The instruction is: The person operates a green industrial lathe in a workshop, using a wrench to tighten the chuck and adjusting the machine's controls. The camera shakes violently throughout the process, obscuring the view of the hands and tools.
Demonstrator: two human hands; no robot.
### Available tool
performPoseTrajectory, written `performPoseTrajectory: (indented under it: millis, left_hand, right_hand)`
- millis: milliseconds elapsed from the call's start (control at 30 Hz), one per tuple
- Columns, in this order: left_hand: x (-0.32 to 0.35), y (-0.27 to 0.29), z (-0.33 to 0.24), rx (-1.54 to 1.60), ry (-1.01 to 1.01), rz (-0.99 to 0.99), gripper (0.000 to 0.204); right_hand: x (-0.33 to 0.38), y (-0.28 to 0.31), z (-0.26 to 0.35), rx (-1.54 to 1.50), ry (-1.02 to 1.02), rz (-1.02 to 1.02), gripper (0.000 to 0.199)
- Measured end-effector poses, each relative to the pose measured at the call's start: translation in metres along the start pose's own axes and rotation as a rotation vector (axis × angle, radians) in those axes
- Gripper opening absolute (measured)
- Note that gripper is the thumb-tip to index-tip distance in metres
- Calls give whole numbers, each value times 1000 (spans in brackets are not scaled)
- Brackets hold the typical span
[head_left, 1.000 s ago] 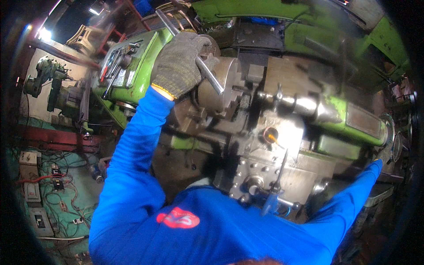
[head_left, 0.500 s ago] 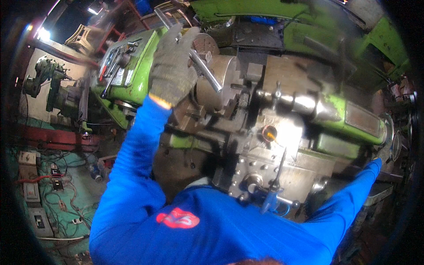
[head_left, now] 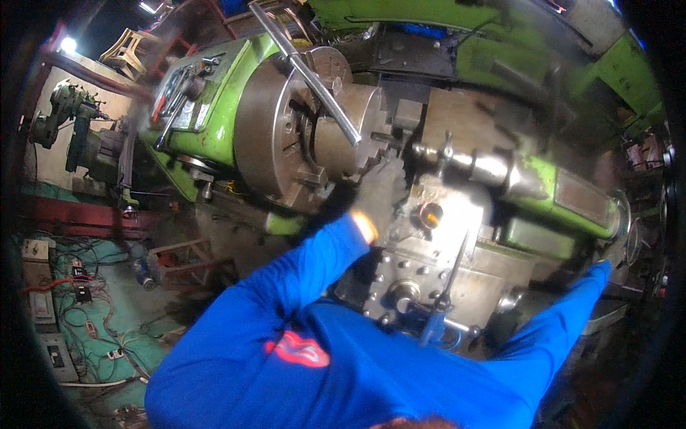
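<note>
My left hand (head_left: 384, 191), in a grey glove with an orange cuff, reaches low beside the jaws of the smaller chuck (head_left: 350, 118) on a green lathe. Motion smears its fingers, so their grip is unclear. The T-handled chuck key (head_left: 307, 75) stands across the large round faceplate (head_left: 268, 129), with no hand on it. Far to the right, my right hand (head_left: 616, 249) is at the rim of the tailstock handwheel (head_left: 632, 232), dim and blurred, its fingers seemingly wrapped round it. Between my hands is the tailstock (head_left: 564, 189) with its shiny quill (head_left: 475, 166).
A bright metal carriage (head_left: 471, 275) with a round knob and a lever (head_left: 450, 279) lies close before my body. Green headstock controls (head_left: 182, 100) are at the left. Cables and switch boxes (head_left: 82, 293) lie on the green floor at lower left.
My left hand has let go of the chuck key and moved down and right, toward the chuck's jaws. The chuck key stays in place. My right hand remains at the handwheel.
</note>
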State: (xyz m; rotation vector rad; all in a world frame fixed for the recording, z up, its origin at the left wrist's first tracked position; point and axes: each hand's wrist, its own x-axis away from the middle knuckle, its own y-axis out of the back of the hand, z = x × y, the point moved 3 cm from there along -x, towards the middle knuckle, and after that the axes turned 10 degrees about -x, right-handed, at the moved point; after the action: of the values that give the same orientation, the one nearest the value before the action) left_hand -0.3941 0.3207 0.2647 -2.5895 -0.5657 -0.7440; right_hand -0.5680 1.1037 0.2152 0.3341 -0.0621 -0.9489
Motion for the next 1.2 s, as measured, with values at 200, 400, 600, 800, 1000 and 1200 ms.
performPoseTrajectory:
  millis: [200,400,600,800,1000,1200]
  left_hand:
    - [-63,-15,27,457,109,72,31]
    - [-60,-34,4,580,126,54,25]
    - [-89,-30,15,591,87,-21,25]
    - [-110,-21,32,516,42,64,28]
    - [-68,-31,6,413,74,-33,39]
    - [-84,-23,18,407,66,-39,40]
  right_hand:
    - [10,1,2,-11,-7,4,84]
    - [17,8,1,-28,-17,-6,85]
    - [20,4,11,-52,-25,1,85]
    - [23,-3,23,-69,-25,0,85]
    - [28,3,24,-75,-41,-5,86]
    - [34,-1,30,-76,-61,1,86]
